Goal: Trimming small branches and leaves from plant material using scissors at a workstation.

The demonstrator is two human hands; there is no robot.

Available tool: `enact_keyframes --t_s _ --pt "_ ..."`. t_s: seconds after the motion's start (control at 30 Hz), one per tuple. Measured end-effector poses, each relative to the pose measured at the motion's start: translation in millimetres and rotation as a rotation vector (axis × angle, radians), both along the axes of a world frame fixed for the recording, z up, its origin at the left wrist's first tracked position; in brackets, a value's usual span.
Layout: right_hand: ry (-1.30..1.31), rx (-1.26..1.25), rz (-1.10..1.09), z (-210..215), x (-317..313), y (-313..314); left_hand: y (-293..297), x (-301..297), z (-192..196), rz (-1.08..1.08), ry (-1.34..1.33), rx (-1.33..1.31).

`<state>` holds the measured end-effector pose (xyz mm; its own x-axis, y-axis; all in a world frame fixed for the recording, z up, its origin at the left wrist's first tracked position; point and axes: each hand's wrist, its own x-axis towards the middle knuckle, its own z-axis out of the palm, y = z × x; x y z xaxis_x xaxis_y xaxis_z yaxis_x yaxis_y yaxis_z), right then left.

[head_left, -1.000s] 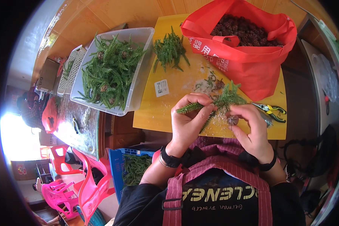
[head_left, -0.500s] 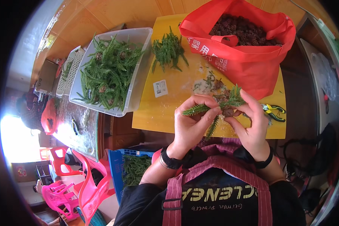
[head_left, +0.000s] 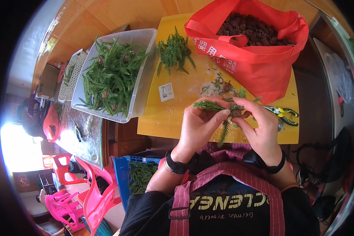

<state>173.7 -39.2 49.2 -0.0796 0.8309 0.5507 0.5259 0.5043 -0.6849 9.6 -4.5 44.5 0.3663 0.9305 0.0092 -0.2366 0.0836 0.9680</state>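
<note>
My left hand (head_left: pixel 198 126) and my right hand (head_left: pixel 257 126) together hold a small pine cone (head_left: pixel 235 113) with green fir sprigs (head_left: pixel 208 105) sticking out of it, above the near edge of a yellow board (head_left: pixel 173 114). One sprig points left past my left fingers, another hangs down between the hands. Both thumbs and forefingers pinch the cone from either side. Yellow-handled pliers (head_left: pixel 283 113) lie just right of my right hand. Loose green scraps (head_left: pixel 218 84) lie on the board beyond my fingers.
A red bag (head_left: pixel 259 63) full of brown cones stands at the back right. A clear bin (head_left: pixel 139 78) of finished sprig-and-cone pieces sits to the left, with a loose pile of sprigs (head_left: pixel 173 53) beside it. A blue crate (head_left: pixel 122 177) and pink chairs (head_left: pixel 86 196) are below left.
Both hands have shifted slightly toward me with the cone. The sprigs have been turned, so one now points left and one hangs downward.
</note>
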Motion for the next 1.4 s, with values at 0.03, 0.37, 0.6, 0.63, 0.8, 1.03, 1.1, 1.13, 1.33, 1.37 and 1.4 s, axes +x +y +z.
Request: enact_keyframes --t_s 0.03,0.37,0.6,0.63,0.8,1.03,1.1,1.13,1.33,1.37,1.4 --pt "0.04 -0.058 -0.009 0 -1 -1 0 0 -2 -0.001 0.0 -0.001" --pt "0.184 -0.177 -0.007 3 -5 -2 1 3 -23 0.099 0.069 0.469" --pt "0.209 -0.176 -0.013 1 -5 -5 -7 15 -27 0.196 0.009 0.471" --pt "0.218 -0.188 0.002 2 -5 -6 -7 14 -28 0.196 0.009 0.471" --pt "0.259 -0.195 0.042 3 -6 -9 -8 8 -28 0.132 0.09 0.52" --pt "0.303 -0.212 0.058 -4 -2 -12 -14 6 -23 0.126 0.041 0.344" --pt "0.293 -0.186 0.046 -5 -2 -12 -14 4 -20 0.104 0.049 0.335" --pt "0.312 -0.189 0.04 -5 -2 -12 -14 5 -20 0.106 0.052 0.335" --pt "0.359 -0.199 0.064 -5 -2 -12 -10 2 -18 0.214 0.062 0.571" --pt "0.357 -0.188 0.065 -5 -3 -12 -8 2 -19 0.215 0.093 0.631" --pt "0.355 -0.188 0.066 -5 -2 -12 -7 1 -19 0.217 0.123 0.69"
